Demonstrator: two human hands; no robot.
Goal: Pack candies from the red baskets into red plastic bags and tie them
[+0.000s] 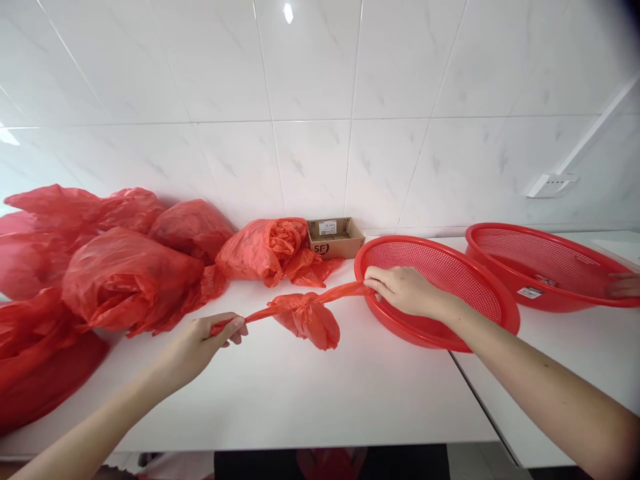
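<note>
Red plastic bag, twisted into a rope between two pulled ends, is held stretched just above the white table, immediately left of the near red basket. One end is pinched closed in the left hand; the other end is gripped in the right hand, which rests over the near basket's rim. The step in hand is judged to be the drawing-tight of a knot or twist, with a bulge of plastic hanging at the middle; an even outward pull by both hands would be called for next, with care that the thin film is not torn. Largest among the surroundings, a heap of puffed red bags is piled against the tiled wall, well to the left of the near basket. A second red basket is set just to its right, on a separate table surface, and another person's fingers are seen at that basket's far rim. A small cardboard box stands just behind and left of the near basket, touched by a loose bag. A wall socket is mounted above the second basket. Nothing lies between the hands, though the near basket's rim crowds the right hand's pull.
</note>
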